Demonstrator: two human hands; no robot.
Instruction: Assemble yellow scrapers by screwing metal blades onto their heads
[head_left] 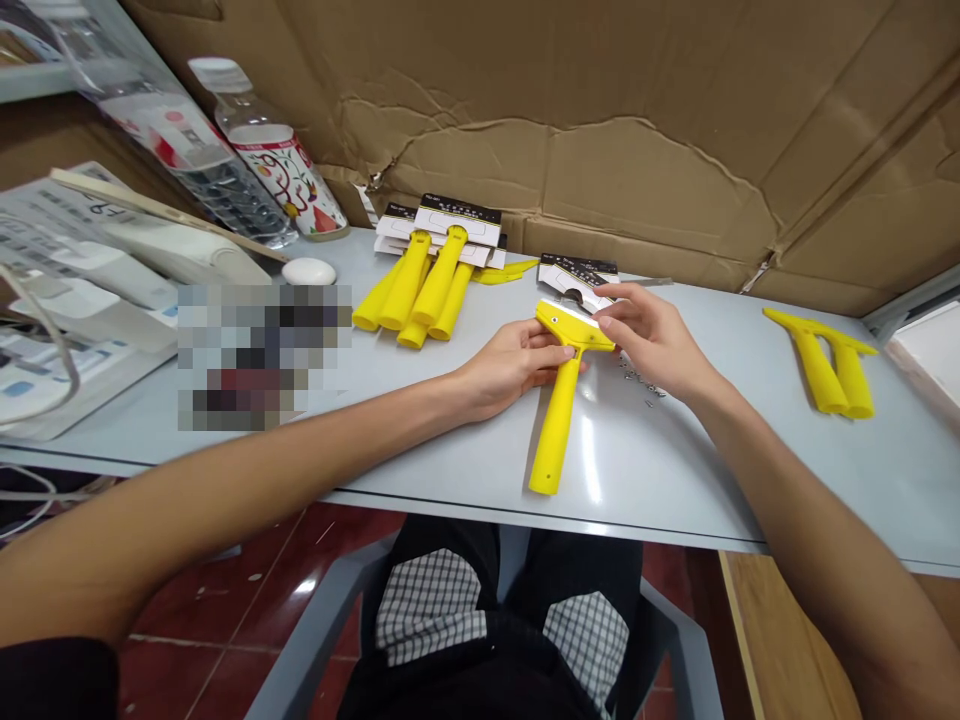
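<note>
A yellow scraper with a wide T-shaped head lies at the middle of the table, its handle pointing toward me. My left hand is closed round the neck and left side of its head. At the head's right end, my right hand has its thumb on the yellow plastic and its fingers bent over the top edge. A thin pale strip shows along that edge; the fingertips partly cover it. Small screws lie scattered under my right hand. Behind the head rests a black-and-white card.
Several yellow scrapers with cards are piled at the back. Two yellow scraper bodies lie at the right. Bottles, a white oval object and stacked papers stand at the left. A cardboard wall closes the back.
</note>
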